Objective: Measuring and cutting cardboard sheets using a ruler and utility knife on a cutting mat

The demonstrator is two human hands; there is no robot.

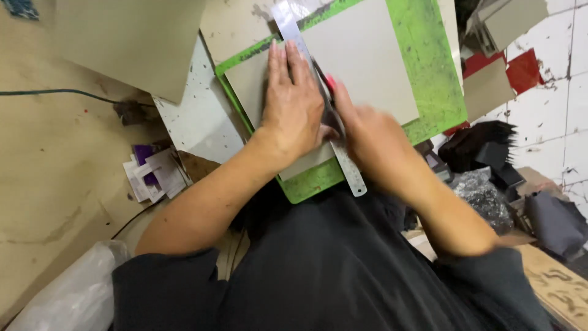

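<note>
Centre frame: left hand (294, 107) flat, fingers together, pressing a steel ruler (321, 104) onto grey card (367, 55) on the green cutting mat (429, 67). Just right, touching the ruler's edge: right hand (367, 138), blurred, grip impossible to tell. Lower left: purple and white paper scraps (153, 171).

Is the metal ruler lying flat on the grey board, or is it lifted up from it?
Flat. The metal ruler lies along the grey board on the green cutting mat, and the left hand presses on it with spread fingers.
</note>
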